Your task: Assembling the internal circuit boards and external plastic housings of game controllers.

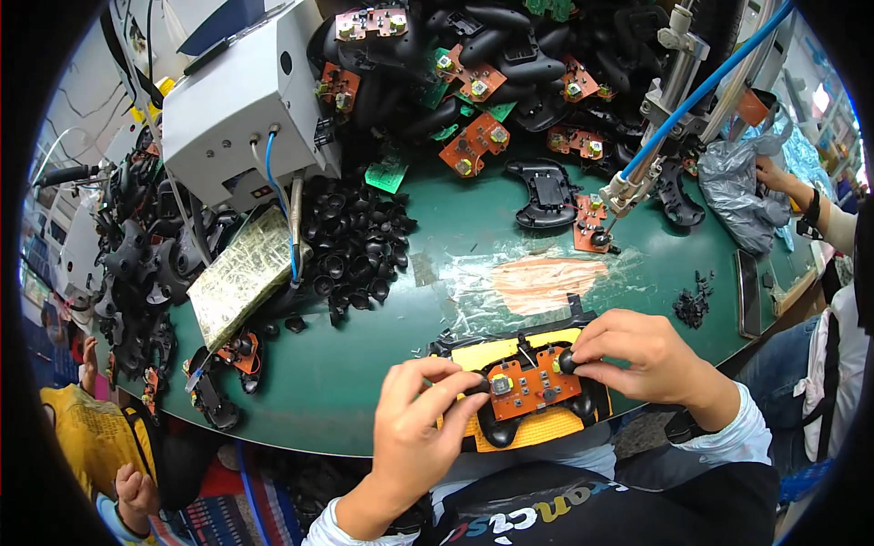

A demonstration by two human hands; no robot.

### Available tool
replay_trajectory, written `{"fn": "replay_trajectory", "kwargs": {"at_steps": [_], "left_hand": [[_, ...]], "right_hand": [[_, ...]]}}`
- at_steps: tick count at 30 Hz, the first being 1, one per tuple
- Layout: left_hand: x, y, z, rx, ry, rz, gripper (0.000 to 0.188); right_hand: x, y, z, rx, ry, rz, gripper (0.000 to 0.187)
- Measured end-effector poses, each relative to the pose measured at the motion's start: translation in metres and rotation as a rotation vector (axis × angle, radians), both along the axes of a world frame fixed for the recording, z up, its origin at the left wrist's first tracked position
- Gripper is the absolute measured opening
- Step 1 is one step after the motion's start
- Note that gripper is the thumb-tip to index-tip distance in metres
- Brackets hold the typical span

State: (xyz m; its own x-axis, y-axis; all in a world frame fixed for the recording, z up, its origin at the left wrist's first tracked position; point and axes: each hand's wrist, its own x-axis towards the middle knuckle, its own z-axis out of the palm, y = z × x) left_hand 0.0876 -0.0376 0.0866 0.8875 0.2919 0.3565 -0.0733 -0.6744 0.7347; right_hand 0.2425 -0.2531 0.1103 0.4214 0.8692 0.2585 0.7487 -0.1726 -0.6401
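Note:
In front of me an orange circuit board point(523, 389) lies in a black game controller shell point(499, 431), which rests on a yellow pad point(546, 431) at the table's near edge. My left hand point(414, 423) is closed, pinching a black thumbstick cap point(475, 383) beside the joystick module point(502, 385) at the board's left end. My right hand point(642, 355) is closed too, with finger and thumb on another black thumbstick cap point(567, 361) at the right end. Whether either cap is seated on its stem, I cannot tell.
Loose black caps point(355, 250) lie heaped beside a grey machine point(232, 109). Shells and orange boards point(475, 146) pile up at the back. A metal rod fixture with a blue hose point(706, 86) stands at right, near small black parts point(694, 300). Other people's hands point(774, 173) show at both sides.

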Motion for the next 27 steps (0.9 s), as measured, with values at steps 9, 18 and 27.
{"fn": "replay_trajectory", "kwargs": {"at_steps": [9,18,27], "left_hand": [[0.01,-0.014,-0.007,-0.025,0.04,-0.069,0.025],[0.013,-0.016,-0.014,-0.048,0.093,-0.086,0.024],[0.015,-0.017,-0.011,-0.04,0.083,-0.081,0.025]], "right_hand": [[0.002,0.0,-0.013,0.02,-0.059,0.033,0.017],[0.002,0.006,-0.014,0.028,-0.065,0.057,0.017],[-0.001,0.002,-0.013,0.08,-0.045,0.0,0.019]]}}
